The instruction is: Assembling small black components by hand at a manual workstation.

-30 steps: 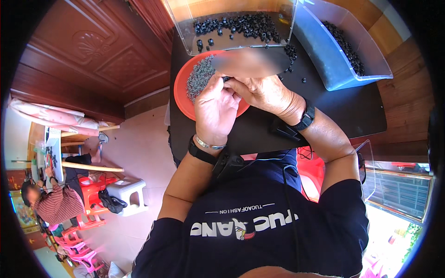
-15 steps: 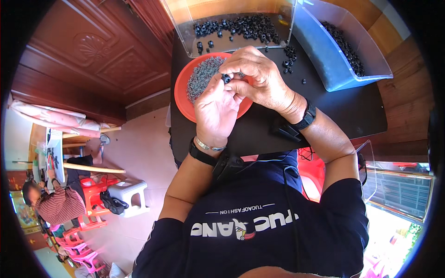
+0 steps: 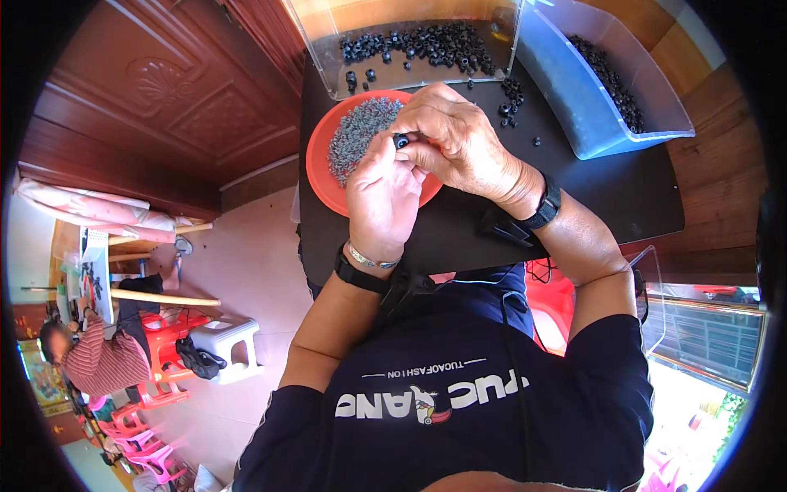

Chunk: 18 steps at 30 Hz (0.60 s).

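Note:
My left hand (image 3: pixel 382 193), palm turned up, pinches a small black round part (image 3: pixel 400 141) with a hole in its end. The fingertips of my right hand (image 3: pixel 463 146) close on the same part from the other side. Whether a second, smaller piece sits between the fingers is hidden. Both hands are over a red round basin (image 3: pixel 318 182), which holds a heap of small grey metal-looking pieces (image 3: pixel 358 138), perhaps screws. Beyond the basin, a clear plastic box (image 3: pixel 324 70) holds many black parts (image 3: pixel 447 45) like the one in my fingers.
A translucent blue bin (image 3: pixel 586 131) with more black parts stands at the right of the dark table (image 3: pixel 607 193). Loose black parts (image 3: pixel 510 102) lie between box and bin. Off to the left, a person in a striped top (image 3: pixel 106 361) sits near red and white stools (image 3: pixel 234 344).
Both hands stay together on the black part, with only slight finger movement. The view has shifted a little; the basin and boxes stand as before.

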### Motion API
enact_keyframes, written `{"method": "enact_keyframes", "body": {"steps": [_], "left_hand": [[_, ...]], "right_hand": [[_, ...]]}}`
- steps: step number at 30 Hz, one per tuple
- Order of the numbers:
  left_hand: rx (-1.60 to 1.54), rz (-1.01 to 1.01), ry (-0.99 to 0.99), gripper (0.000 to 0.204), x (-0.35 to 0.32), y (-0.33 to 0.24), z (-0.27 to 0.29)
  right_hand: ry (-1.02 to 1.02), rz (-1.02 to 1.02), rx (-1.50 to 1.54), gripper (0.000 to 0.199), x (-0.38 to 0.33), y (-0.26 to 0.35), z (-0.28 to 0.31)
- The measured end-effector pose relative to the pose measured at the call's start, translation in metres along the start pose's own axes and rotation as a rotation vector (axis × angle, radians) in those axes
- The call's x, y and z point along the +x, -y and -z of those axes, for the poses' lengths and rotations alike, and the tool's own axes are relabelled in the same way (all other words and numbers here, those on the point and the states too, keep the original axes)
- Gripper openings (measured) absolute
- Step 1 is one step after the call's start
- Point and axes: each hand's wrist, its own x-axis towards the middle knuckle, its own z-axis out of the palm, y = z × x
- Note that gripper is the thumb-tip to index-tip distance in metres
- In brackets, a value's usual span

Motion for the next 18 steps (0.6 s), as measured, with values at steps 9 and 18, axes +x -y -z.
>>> {"method": "enact_keyframes", "body": {"steps": [9,18], "left_hand": [[0.026,0.0,-0.015,0.029,-0.001,-0.002,-0.007],[0.048,-0.043,0.014,0.034,-0.003,0.0,-0.005]], "right_hand": [[0.013,-0.005,-0.024,0.031,0.002,0.001,0.001],[-0.055,0.028,-0.042,0.033,-0.001,0.001,0.0]]}}
